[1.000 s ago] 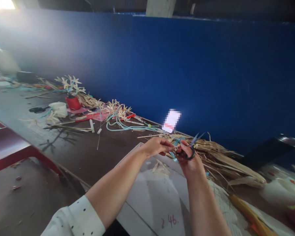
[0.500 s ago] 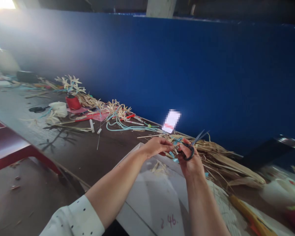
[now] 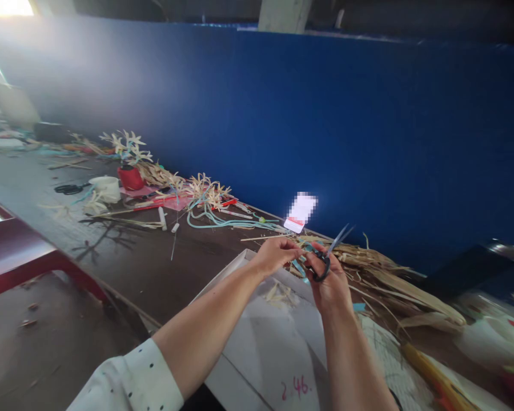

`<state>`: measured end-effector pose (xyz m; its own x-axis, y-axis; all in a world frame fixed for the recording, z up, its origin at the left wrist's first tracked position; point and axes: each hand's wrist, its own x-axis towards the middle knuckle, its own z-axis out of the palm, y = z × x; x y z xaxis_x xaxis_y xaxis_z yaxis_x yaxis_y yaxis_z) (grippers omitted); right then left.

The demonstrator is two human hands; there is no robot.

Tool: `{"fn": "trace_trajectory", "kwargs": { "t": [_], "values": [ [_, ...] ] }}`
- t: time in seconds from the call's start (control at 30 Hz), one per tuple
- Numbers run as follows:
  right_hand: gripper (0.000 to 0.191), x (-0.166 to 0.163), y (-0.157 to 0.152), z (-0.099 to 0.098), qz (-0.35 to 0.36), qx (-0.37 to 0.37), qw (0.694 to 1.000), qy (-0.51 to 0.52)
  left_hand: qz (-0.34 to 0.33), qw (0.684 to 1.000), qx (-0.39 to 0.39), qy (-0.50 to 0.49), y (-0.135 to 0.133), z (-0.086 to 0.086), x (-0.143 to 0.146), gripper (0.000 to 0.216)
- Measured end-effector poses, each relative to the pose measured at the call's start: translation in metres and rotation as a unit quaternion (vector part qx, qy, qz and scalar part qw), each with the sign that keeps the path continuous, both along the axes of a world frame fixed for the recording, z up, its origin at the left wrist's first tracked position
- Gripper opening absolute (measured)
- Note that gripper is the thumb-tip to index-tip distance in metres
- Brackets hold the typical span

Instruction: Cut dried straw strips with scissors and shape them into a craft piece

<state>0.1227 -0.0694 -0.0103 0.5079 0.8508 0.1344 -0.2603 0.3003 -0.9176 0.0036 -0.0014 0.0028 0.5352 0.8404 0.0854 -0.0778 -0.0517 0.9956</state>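
My right hand (image 3: 330, 281) is closed around black-handled scissors (image 3: 325, 258), whose blades point up and to the right. My left hand (image 3: 276, 254) pinches a small piece of pale straw and light-blue strip (image 3: 303, 252) held between both hands. Both hands hover over a shallow white cardboard box (image 3: 257, 337) with straw scraps inside it. A heap of dried straw leaves (image 3: 389, 279) lies just behind the hands.
A long dark table (image 3: 145, 257) runs along a blue wall. Straw flowers in a red pot (image 3: 129, 177), a white cup (image 3: 106, 187), another pair of scissors (image 3: 68, 188), light-blue cords (image 3: 223, 221) and a red bench (image 3: 21, 257) lie to the left.
Both hands have stayed together and shifted slightly left and up. The scissors' blades tilted a little.
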Motion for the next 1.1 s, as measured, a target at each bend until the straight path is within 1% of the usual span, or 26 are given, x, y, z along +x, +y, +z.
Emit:
{"fn": "trace_trajectory", "kwargs": {
  "t": [0.13, 0.3, 0.43, 0.53, 0.6, 0.7, 0.8, 0.93, 1.0, 1.1],
  "values": [
    [0.039, -0.002, 0.000, 0.001, 0.004, 0.009, 1.000, 0.006, -0.023, 0.997, -0.057, -0.045, -0.001, -0.001, 0.002, 0.029],
    [0.037, -0.007, -0.002, 0.006, 0.009, -0.001, 1.000, 0.019, -0.057, 0.977, -0.158, -0.134, -0.003, -0.001, 0.003, 0.031],
    [0.037, -0.008, -0.002, 0.006, 0.012, -0.005, 1.000, 0.016, -0.067, 0.965, -0.190, -0.170, -0.005, -0.002, 0.005, 0.033],
    [0.038, -0.007, -0.001, 0.004, 0.016, 0.003, 1.000, 0.008, -0.038, 0.970, -0.180, -0.159, -0.004, -0.003, 0.006, 0.033],
    [0.041, -0.007, -0.001, 0.003, 0.016, -0.008, 1.000, -0.012, 0.003, 0.976, -0.163, -0.143, -0.001, -0.003, 0.006, 0.031],
    [0.046, -0.007, -0.002, 0.002, 0.027, -0.049, 0.997, -0.059, 0.070, 0.980, -0.130, -0.137, 0.005, 0.001, 0.001, 0.026],
    [0.045, -0.006, -0.005, 0.001, 0.081, -0.096, 0.987, -0.105, 0.114, 0.978, -0.105, -0.137, 0.013, 0.006, -0.006, 0.023],
    [0.043, -0.007, -0.008, 0.000, 0.158, -0.147, 0.958, -0.189, 0.128, 0.980, -0.091, -0.125, 0.018, 0.012, -0.013, 0.018],
    [0.044, -0.007, -0.008, 0.000, 0.175, -0.162, 0.943, -0.231, 0.132, 0.981, -0.086, -0.116, 0.019, 0.013, -0.015, 0.018],
    [0.047, -0.008, -0.007, 0.000, 0.179, -0.181, 0.925, -0.280, 0.133, 0.981, -0.081, -0.117, 0.019, 0.014, -0.015, 0.019]
  ]
}}
